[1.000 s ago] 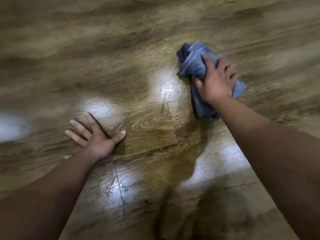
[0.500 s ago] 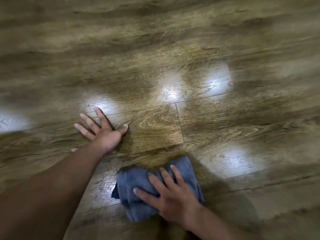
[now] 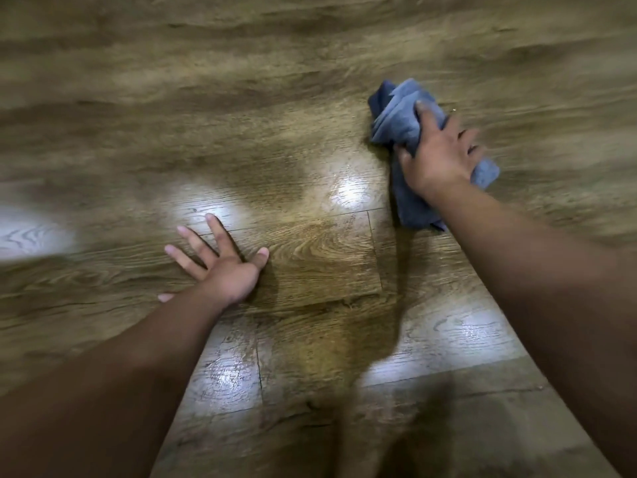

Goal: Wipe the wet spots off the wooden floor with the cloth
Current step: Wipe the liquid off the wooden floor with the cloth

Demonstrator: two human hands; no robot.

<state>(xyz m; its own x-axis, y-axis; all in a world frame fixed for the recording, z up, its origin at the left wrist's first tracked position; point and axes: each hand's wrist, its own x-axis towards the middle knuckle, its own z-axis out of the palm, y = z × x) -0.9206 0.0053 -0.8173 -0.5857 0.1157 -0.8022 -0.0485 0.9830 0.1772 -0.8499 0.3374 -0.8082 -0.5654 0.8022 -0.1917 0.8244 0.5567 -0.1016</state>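
A wooden floor (image 3: 310, 139) is being wiped with a blue cloth (image 3: 400, 122) pressed down at the far right.

At the left, the left hand (image 3: 224, 267) is laid flat on the boards, its grip released, with the fingers spread and nothing held. Bright glossy patches are seen on the planks beside and beyond it, and two more lie nearer the camera between the forearms; whether these are wet spots or only reflected light cannot be told. Further right, the crumpled cloth is pinned to the floor under the right hand (image 3: 437, 153), whose fingers are curled over the folds, grasping it. Part of the cloth trails back beneath the wrist.
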